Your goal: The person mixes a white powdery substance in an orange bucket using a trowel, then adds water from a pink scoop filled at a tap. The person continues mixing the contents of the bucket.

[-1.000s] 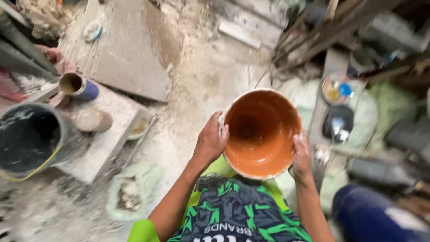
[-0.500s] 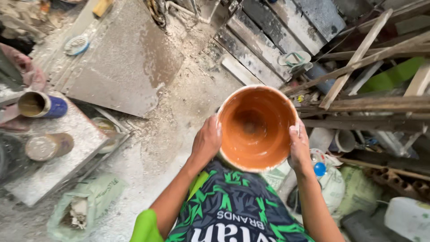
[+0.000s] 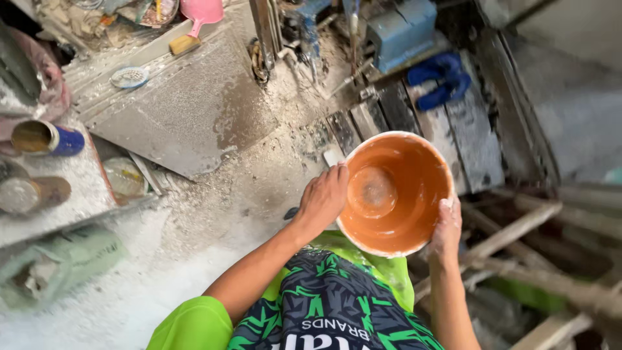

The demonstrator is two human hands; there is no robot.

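Got the pot point(image 3: 395, 193) up in front of me w/ both hands, at about belly height, mouth facing up at me so I see straight down to the bottom. Orange inside, pale rim, wet-looking smears on the wall, a greyish patch on the base. Left hand point(image 3: 324, 198) is flat on the outside of the left wall, fingers curled over the rim. Right hand point(image 3: 447, 223) is clamped on the lower right rim, thumb on the edge, white dust on the knuckles. So both hands are closed on the pot; it's not resting on anything.

Step, as I judge it: carrying/holding the pot clear of the floor, prob. checking the inside. It's tilted a bit toward me, not level.

Around: dusty floor point(image 3: 214, 214) below, white powder everywhere. A grey slab point(image 3: 188, 110) lies to the left w/ a small round strainer point(image 3: 129, 78) on it. Farther left a desk point(image 3: 71, 188) w/ a blue can point(image 3: 48, 138) lying on its side and two more tins, well apart from me. Dark planks point(image 3: 447, 136) lie just behind the pot, blue gloves point(image 3: 440, 81) on them. Loose sticks point(image 3: 518, 233) to the right, near my right arm.

Next move, I reckon, calls for: steady two-hand grip, since the wall looks slick; keep the rim from knocking the sticks; watch footing, the floor's cluttered. If it gets put down, it needs a flat spot; the slab looks flattest.
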